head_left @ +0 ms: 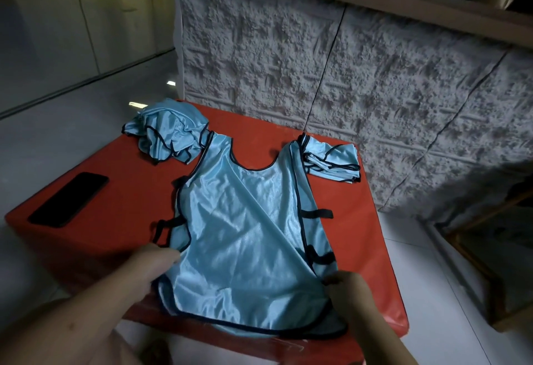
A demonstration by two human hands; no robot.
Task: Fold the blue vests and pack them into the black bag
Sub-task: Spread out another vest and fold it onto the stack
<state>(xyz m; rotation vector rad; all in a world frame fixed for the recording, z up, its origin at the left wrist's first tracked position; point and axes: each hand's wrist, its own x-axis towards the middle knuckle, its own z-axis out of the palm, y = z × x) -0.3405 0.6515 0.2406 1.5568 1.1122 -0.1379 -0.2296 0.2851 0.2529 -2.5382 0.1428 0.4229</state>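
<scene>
On the red counter (121, 200), all places given relative to the spread vest:
Spread vest (248, 220): pale blue, dark trim, lying flat at the counter's middle, neck hole toward the wall, hem hanging just over the near edge.
Side straps (317, 214): black, sticking out from both of its long edges.
Left hand (150, 266): at its near-left corner, fingers curled on the edge of the fabric, gripping it.
Right hand (350, 289): at its near-right corner, fingertips pinching the fabric.
Crumpled vests (167, 133): heaped beyond its left shoulder, touching that shoulder.
Folded vests (331, 162): small flat stack just beyond its right shoulder, beside the wall.
Phone (69, 198): black, face up, well to its left near the counter's edge.
Wall (346, 76): white, rough-textured, behind its neck end.
</scene>
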